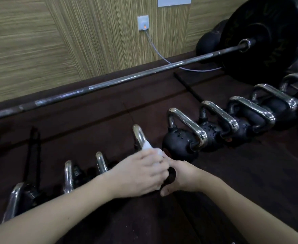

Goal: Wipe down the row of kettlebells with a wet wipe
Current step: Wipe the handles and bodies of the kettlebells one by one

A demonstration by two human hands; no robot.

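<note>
On the dark floor mat point(95, 124) by the wall sits a long row of kettlebells point(215, 131). Each one has a round black body and a shiny silver handle. The row runs from the bottom left up to the far right. Both hands meet at one kettlebell in the middle of the row. The left hand point(141, 173) is closed on a white wet wipe point(149, 147) and presses it on the shiny handle point(139, 136) of that kettlebell. The wipe sticks out past the fingers and touches the metal. The right hand point(179, 176) is wrapped around the black body point(171, 175) of the same kettlebell, just beside the left hand, and the two hands touch. Most of that body is hidden under the hands. The next kettlebell to the right point(179, 141) has little wet spots on its black top. Three more handles point(68, 175) stand to the left of the hands. Behind the row, a long metal barbell point(109, 81) lies on the mat, with a big black plate point(260, 37) on its right end. A grey cable point(155, 48) runs from a wall socket point(143, 22) down the wooden wall point(39, 41).
</note>
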